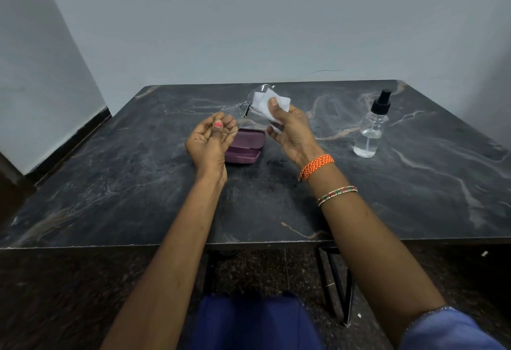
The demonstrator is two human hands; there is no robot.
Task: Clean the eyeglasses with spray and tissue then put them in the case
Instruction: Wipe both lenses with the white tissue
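The left hand (211, 139) is pinching one rim of the eyeglasses (243, 109) in a narrow grip, steadying them above the open case (244, 147). The right hand (290, 128) is pressing the tissue (272, 106) onto the far lens, its grip closed around the tissue.

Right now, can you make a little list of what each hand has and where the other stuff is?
left hand: pinches one lens rim of the eyeglasses
right hand: holds the white tissue against the other lens
case: purple, open, on the table, under the hands
spray bottle: upright, to the right, untouched
step: wiping
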